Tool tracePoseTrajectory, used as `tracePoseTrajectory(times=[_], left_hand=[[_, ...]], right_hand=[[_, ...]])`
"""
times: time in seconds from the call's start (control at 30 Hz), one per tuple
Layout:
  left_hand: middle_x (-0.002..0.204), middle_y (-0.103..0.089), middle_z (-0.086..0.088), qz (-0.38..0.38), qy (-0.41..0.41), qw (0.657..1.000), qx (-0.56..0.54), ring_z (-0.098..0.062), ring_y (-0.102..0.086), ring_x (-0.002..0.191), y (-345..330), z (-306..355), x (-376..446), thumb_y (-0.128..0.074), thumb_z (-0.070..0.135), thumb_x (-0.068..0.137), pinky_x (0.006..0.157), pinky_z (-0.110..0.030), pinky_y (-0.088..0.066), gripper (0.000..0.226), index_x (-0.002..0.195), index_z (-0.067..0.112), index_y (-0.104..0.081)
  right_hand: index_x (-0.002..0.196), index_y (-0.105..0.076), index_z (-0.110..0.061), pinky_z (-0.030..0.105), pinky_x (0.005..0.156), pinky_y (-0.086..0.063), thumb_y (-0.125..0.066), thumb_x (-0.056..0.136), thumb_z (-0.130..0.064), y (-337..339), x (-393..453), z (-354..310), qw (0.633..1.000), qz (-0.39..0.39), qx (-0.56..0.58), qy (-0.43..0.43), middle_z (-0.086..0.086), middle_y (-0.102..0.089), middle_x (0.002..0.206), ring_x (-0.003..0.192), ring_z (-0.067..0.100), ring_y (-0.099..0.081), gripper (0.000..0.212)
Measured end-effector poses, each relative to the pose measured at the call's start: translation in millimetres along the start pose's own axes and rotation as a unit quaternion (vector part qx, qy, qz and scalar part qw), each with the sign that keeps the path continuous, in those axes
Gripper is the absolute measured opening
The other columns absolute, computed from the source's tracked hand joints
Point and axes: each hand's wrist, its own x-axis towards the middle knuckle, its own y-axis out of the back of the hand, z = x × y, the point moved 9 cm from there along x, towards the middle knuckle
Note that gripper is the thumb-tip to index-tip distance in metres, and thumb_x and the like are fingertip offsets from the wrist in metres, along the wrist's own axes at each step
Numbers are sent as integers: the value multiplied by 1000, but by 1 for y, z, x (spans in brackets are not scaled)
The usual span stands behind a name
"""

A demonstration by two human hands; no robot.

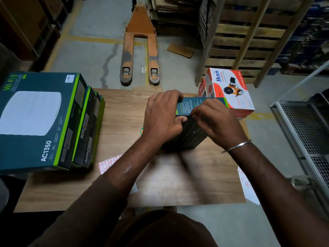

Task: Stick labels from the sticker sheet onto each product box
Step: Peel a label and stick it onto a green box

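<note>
A dark teal product box [188, 132] stands on edge in the middle of the wooden table [121, 114]. My left hand [162, 116] grips its left side, fingers over the top edge and thumb on the near face. My right hand [216, 120] has its fingertips pinched at the box's upper edge; whether a label sits between them is too small to tell. A sticker sheet [108, 162] of red-framed labels lies on the table under my left forearm. A second sticker sheet [249, 186] hangs over the table's right edge.
A stack of teal Wi-Fi boxes [41, 122] fills the table's left side. Red-and-white Ikon boxes [229, 90] stand at the far right corner. An orange pallet jack [139, 50] lies on the floor beyond. Wooden pallets [249, 41] and a wire cage [306, 136] stand at the right.
</note>
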Motion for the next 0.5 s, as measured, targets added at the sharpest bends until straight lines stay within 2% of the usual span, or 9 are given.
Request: tracePoseTrajectory(times=[0.5], left_hand=[[114,-63,8,2,-2,1000,-1,-20,-57,108,0,1,-1,-82,37,72,101,-38,-38,56,119,23,-57]], right_hand=[[109,-69,-8,44,76,-49,-68,96,-8,0,-3,2,1000,12,12,1,9,-63,102,97,29,-58,13]])
